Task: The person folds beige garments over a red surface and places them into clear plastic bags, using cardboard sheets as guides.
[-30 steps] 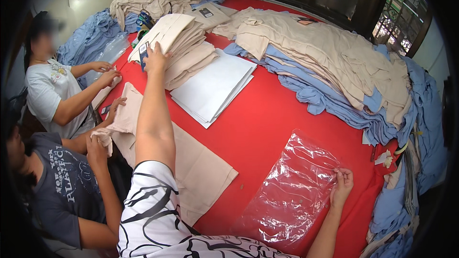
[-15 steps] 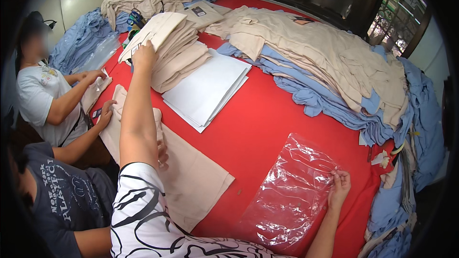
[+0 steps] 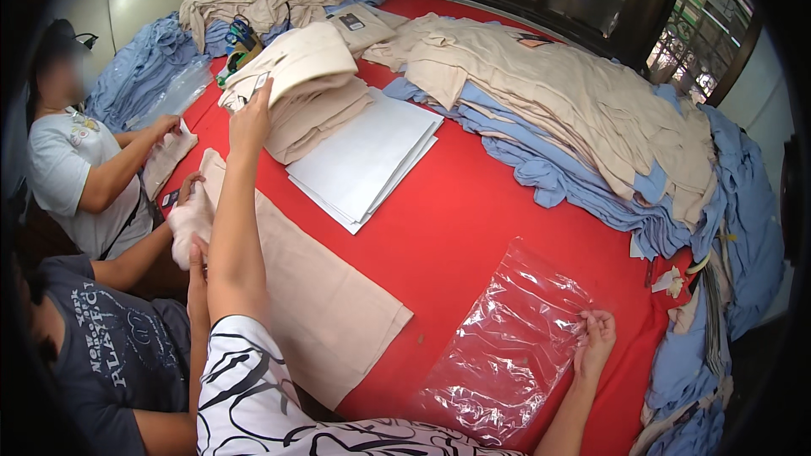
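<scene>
With the arm stretched far out, my left hand point(image 3: 251, 121) is closed on the near edge of a folded beige garment point(image 3: 308, 55), beside its tag. That garment rises and bulges above a stack of folded beige garments point(image 3: 317, 122). At the lower right, my right hand point(image 3: 596, 336) pinches the edge of a clear plastic bag point(image 3: 507, 346) spread on the red tabletop. The bag looks flat and see-through, with nothing visible inside. White sheets point(image 3: 367, 160) lie to the right of the stack.
A beige cloth point(image 3: 329, 312) lies flat left of the bag. Two co-workers sit at the left, one in a dark shirt point(image 3: 118, 338), one in a white shirt point(image 3: 68, 177), both handling beige garments. A long heap of beige and blue garments point(image 3: 557, 110) lines the far right side.
My left hand has drawn slightly down, and the top garment has lifted and curled off the stack. The near co-worker's hands have gathered the small beige piece. The bag has barely moved.
</scene>
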A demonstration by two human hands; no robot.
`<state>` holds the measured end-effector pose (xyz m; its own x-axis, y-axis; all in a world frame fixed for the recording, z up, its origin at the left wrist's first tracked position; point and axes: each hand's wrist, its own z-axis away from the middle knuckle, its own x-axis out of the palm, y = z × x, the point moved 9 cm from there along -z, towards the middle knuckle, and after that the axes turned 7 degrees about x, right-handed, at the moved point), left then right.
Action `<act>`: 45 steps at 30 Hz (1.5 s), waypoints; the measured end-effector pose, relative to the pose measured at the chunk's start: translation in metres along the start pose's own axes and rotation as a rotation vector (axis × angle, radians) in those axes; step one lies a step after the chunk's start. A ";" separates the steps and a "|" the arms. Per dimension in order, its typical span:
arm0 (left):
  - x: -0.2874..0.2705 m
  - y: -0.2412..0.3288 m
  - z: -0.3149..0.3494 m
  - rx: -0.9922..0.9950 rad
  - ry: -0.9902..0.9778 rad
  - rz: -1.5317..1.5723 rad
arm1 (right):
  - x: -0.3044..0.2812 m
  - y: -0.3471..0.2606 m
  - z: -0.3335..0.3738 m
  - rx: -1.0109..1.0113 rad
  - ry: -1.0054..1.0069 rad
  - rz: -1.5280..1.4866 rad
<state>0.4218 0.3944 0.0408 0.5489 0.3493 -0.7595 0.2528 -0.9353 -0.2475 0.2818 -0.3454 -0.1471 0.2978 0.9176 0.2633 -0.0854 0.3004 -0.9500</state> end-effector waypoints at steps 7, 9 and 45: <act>-0.055 0.116 0.054 0.370 0.150 0.270 | -0.029 -0.018 0.047 0.051 0.018 -0.140; -0.072 0.165 0.077 0.483 0.152 0.357 | -0.033 -0.024 0.061 0.054 0.000 -0.172; -0.235 0.402 0.351 -0.389 -0.812 2.261 | 0.022 -0.014 0.088 -0.016 -0.165 0.428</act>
<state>0.1153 -0.0830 -0.0914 -0.1806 -0.8998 0.3971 0.0948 0.3859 0.9176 0.2054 -0.3061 -0.1136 0.0831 0.9878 -0.1318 -0.1527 -0.1181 -0.9812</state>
